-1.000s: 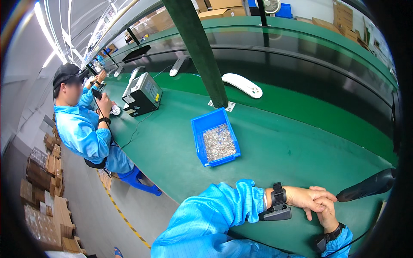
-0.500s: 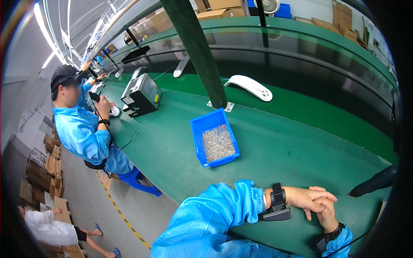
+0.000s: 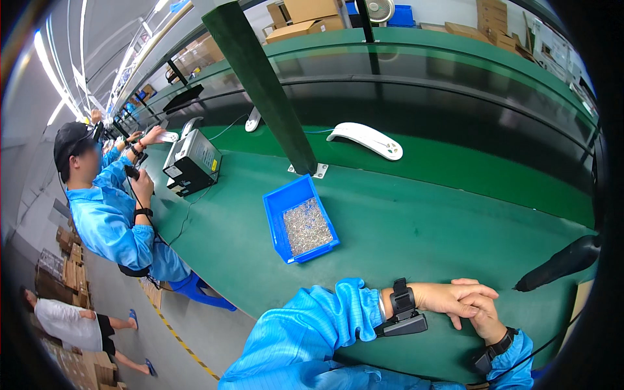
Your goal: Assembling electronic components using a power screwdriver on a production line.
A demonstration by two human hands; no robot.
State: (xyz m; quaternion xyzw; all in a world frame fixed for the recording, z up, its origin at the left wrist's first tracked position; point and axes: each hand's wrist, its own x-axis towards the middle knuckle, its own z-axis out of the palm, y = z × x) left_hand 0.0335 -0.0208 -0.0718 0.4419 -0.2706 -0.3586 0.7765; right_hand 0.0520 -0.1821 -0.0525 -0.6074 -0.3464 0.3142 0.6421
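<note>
My left hand and my right hand rest together over the near right part of the green workbench. Their fingers overlap loosely, mostly stretched out, and no object shows in either. Each wrist wears a black strapped device, and both sleeves are blue. Left of my hands stands an open blue bin, holding many small metal pieces, perhaps screws. To the right, a black tapered tool hangs with its tip pointing at the bench, apart from my hands.
A white curved part lies on the green strip beyond the bench. A green post rises behind the bin. Further left stand a black-and-silver box and a co-worker in blue. Someone in white is on the floor side.
My view has shifted slightly, moving the scene leftward; my hands keep their clasp. The co-worker's arm has reached out toward the strip, with a white part now at that hand.
</note>
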